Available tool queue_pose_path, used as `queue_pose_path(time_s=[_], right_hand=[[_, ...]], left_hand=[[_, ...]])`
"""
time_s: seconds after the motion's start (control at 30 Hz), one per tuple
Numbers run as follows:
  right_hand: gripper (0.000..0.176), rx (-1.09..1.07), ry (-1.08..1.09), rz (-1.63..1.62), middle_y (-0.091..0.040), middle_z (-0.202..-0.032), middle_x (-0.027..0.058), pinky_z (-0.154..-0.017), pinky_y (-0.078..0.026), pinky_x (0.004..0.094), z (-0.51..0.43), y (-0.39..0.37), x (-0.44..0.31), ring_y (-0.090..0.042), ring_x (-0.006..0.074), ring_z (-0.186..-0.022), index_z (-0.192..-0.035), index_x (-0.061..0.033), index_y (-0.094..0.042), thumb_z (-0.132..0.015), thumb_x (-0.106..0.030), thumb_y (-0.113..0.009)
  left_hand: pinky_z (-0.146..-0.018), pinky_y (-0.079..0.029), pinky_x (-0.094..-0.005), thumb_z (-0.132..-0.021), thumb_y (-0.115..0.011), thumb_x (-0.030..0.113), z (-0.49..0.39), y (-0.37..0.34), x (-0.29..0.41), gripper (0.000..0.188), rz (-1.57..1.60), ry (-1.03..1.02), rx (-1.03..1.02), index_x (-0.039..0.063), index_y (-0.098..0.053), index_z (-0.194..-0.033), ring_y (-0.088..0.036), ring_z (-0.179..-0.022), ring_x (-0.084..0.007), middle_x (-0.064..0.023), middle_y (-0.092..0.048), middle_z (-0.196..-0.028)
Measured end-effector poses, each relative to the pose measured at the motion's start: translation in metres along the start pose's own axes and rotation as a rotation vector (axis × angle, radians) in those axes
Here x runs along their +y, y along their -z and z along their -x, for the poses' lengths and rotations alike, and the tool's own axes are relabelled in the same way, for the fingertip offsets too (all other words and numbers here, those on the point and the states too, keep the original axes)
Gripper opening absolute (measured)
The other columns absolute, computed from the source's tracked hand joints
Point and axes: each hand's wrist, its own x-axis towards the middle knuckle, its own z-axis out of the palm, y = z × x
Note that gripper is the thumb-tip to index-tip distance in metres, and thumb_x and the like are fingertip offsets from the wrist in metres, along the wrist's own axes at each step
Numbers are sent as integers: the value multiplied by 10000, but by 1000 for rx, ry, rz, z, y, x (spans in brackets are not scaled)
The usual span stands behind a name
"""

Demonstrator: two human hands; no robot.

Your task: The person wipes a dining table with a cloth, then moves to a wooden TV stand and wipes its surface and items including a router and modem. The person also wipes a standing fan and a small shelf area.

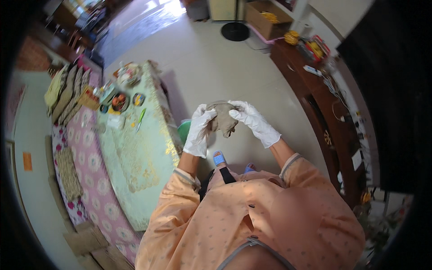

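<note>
A crumpled grey-brown cloth is stretched between my two hands in front of my body, above the tiled floor. Its lower edge hangs in a loose, dark-tipped fold. My left hand, in a white disposable glove, pinches the cloth's left side. Gripping the upper right side is my right hand, gloved the same way. Some fingertips are hidden behind the fabric. Just left of my left wrist, a green container shows partly, low beside the table.
On my left stands a long table under a pale green tablecloth, bearing a bowl of fruit and a green-handled knife. Beyond it is a covered sofa. A brown cabinet runs along the right. A round black stand base is ahead.
</note>
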Motion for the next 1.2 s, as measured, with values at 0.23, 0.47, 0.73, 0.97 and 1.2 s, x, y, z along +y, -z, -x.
queue_pose_path(time_s=[0.23, 0.47, 0.73, 0.97, 1.2], right_hand=[[805, 587, 39, 212, -614, -1272, 198, -1020, -464, 345, 99, 49, 26, -578, 269, -1225, -1318, 97, -537, -892, -571, -680], [753, 689, -101, -25, -667, -842, 91, -772, -473, 297, 174, 78, 33, -592, 175, -809, -886, -3, -684, -853, -749, -587], [502, 970, 121, -194, -643, -933, 67, -785, -458, 303, 185, 74, 63, -573, 155, -863, -986, 8, -688, -885, -483, -716], [230, 1412, 251, 44, -532, -840, -46, -706, -423, 235, 165, 71, 83, -470, 61, -774, -930, -47, -629, -875, -201, -790], [306, 1355, 207, 132, -511, -936, -14, -796, -425, 265, 153, 43, 96, -464, 104, -878, -1021, -37, -590, -864, -190, -804]], left_hand=[[-653, -556, -292, -876, -655, -17, 5, -69, -59, 147, -74, 151, -297, 22, -571, -990, -671, -773, -176, -119, -681, -922], [-468, -389, -259, -851, -689, -37, 18, -135, -121, 190, -108, 219, -439, 43, -538, -932, -528, -559, -115, -60, -611, -774], [-529, -487, -288, -834, -744, -26, -2, -141, -131, 264, -364, 170, -709, 81, -514, -906, -582, -599, -134, -58, -617, -766], [-753, -512, -229, -862, -756, 13, 10, -135, -106, 238, -583, 298, -609, 103, -577, -990, -629, -866, -76, -15, -633, -952], [-752, -507, -226, -907, -755, 170, 26, -138, -100, 397, -716, 358, -643, -7, -599, -1226, -608, -902, -67, -22, -679, -1066]])
